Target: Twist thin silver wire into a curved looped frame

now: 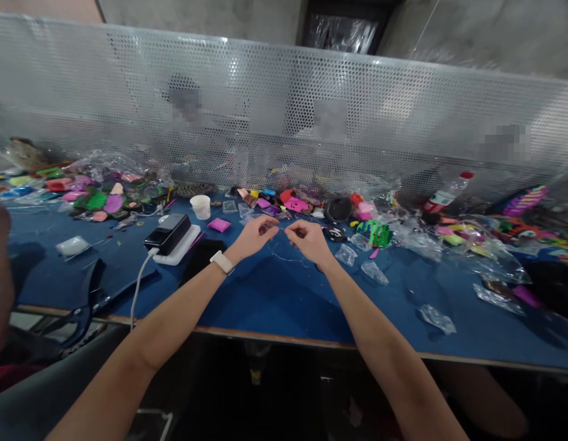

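Observation:
Over the middle of the blue table (pixel 284 300), my left hand (pixel 259 236) and my right hand (pixel 306 239) are close together, fingertips a small gap apart. Both have their fingers pinched. A thin clear thread (pixel 286 258) hangs in a loop below them and appears to run between the fingertips; its ends are hidden. A pale band is on my left wrist. Left of my left hand lies a pink packet (pixel 219 225). Small clear plastic bags (pixel 346 255) lie to the right of my right hand.
A black device (pixel 167 233) with a white cable and a white cup (pixel 201 207) stand left. Colourful pieces line a perforated metal screen (pixel 265 92). A red-capped bottle (pixel 447 193) leans at right. Dark blue pliers-like tool (pixel 93 300) rests at the left edge, near another person's arm.

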The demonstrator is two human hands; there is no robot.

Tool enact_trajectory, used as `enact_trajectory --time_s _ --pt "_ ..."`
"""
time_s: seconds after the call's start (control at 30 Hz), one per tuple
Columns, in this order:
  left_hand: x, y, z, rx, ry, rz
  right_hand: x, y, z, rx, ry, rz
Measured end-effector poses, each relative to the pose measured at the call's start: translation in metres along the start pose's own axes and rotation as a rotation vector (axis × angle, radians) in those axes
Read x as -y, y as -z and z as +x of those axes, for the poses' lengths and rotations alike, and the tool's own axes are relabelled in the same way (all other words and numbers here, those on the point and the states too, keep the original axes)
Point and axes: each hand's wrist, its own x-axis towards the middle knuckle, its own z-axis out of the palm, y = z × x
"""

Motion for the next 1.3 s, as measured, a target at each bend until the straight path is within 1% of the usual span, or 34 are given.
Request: enact_trajectory --time_s 0.2,0.3,0.4,0.5,0.6,0.63,0.7,0.8,0.87,0.93,1.03,1.13,1.23,1.3 --pt "0.008 -0.003 0.000 -0.092 0.172 -0.379 -0.004 -0.001 0.001 -0.079 -0.068 0.099" --pt "0.007 -0.002 0.000 -0.079 0.195 -0.476 -0.010 -0.001 0.003 -0.111 -0.103 0.170" --pt "0.004 -0.002 0.000 -0.102 0.184 -0.466 -0.014 -0.004 0.005 -0.141 -0.145 0.262" --pt "0.003 -0.004 0.000 -0.145 0.184 -0.333 -0.015 -0.007 0.006 -0.211 -0.146 0.348" --pt "0.003 -0.008 -0.001 -0.091 0.201 -0.218 -0.016 -0.009 0.008 -0.255 -0.151 0.378" --pt "0.003 -0.008 -0.002 -0.077 0.196 -0.193 -0.016 -0.008 0.008 -0.252 -0.158 0.383" --pt "0.001 -0.008 -0.003 -0.103 0.162 -0.137 -0.016 -0.007 0.008 -0.205 -0.166 0.390" --pt "-0.002 -0.007 -0.005 -0.186 0.105 -0.087 -0.016 -0.006 0.006 -0.060 -0.153 0.367" --pt "-0.004 -0.007 -0.006 -0.209 0.110 -0.127 -0.016 -0.009 0.004 -0.008 -0.154 0.348" --pt "-0.004 -0.009 -0.006 -0.211 0.140 -0.206 -0.016 -0.013 0.002 -0.019 -0.162 0.352" --pt "-0.003 -0.011 -0.005 -0.199 0.179 -0.298 -0.017 -0.018 0.001 -0.081 -0.157 0.359" --pt "-0.002 -0.014 -0.006 -0.128 0.205 -0.334 -0.021 -0.018 0.003 -0.128 -0.143 0.353" --pt "-0.003 -0.016 -0.008 -0.022 0.245 -0.383 -0.025 -0.015 0.004 -0.108 -0.111 0.343" --pt "-0.004 -0.017 -0.009 0.014 0.262 -0.408 -0.026 -0.014 0.003 -0.097 -0.100 0.320"
